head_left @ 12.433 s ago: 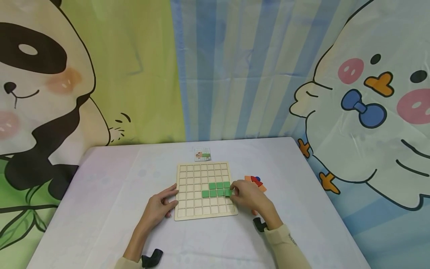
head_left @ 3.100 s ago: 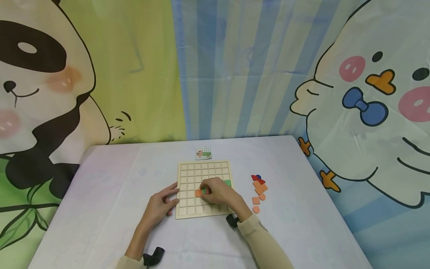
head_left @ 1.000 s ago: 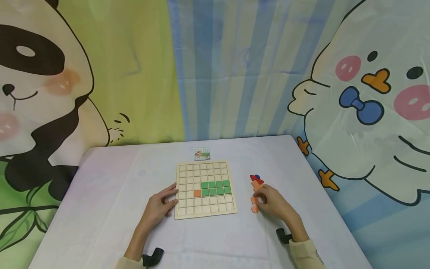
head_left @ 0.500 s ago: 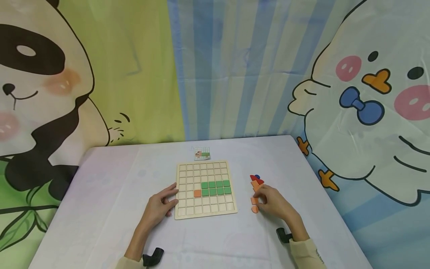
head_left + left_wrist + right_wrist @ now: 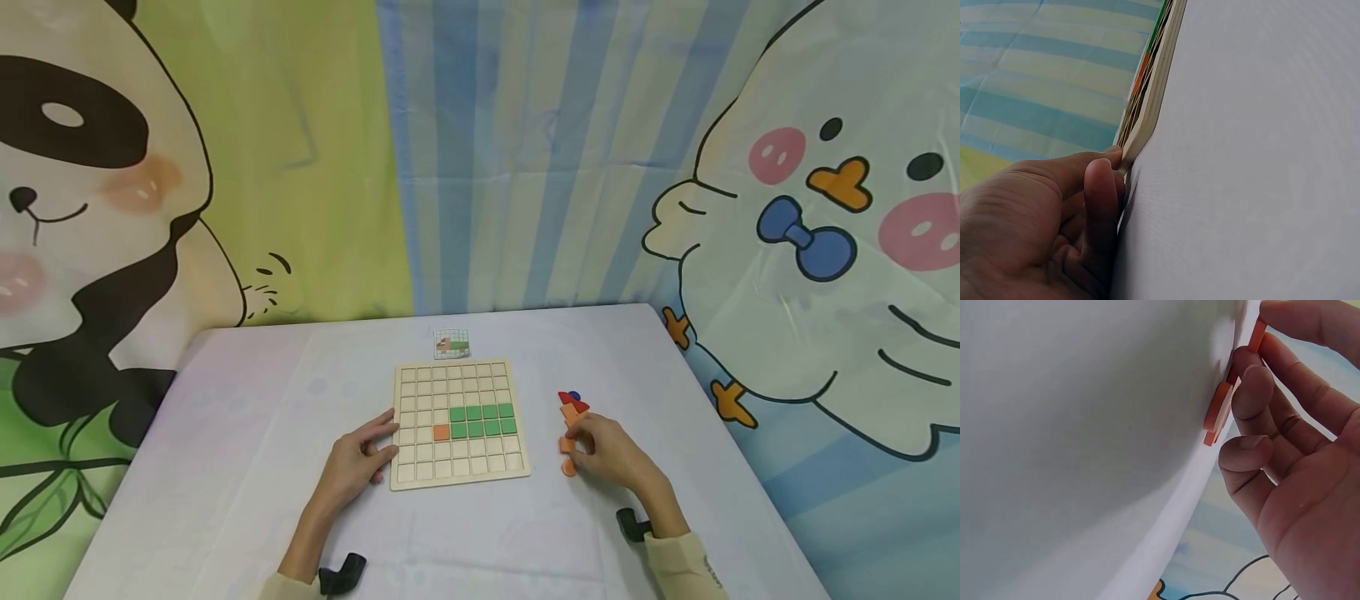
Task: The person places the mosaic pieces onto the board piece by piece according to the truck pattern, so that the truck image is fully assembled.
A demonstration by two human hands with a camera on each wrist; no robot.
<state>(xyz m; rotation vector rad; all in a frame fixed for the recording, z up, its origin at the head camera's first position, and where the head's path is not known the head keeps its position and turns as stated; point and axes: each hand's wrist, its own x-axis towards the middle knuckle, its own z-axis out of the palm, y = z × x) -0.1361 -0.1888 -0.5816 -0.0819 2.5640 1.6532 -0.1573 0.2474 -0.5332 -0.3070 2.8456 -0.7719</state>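
Observation:
A pale wooden grid board lies on the table. Green square tiles fill two rows on its right part, with one orange tile left of the lower row. My left hand holds the board's left edge, thumb and fingertips on its rim. To the right of the board, my right hand is at the loose pieces. In the right wrist view, its thumb and a finger pinch a thin orange piece, seen edge-on; its outline cannot be told. Other orange pieces lie beside the fingertips.
Red pieces and a blue piece lie at the far end of the loose row. A small printed card with a grid picture lies behind the board. The white table meets a patterned curtain at the back.
Since the first frame, green tiles came to form two rows and an orange tile was set beside them. My right hand moved from the board to the loose pieces; the last second shows almost no movement.

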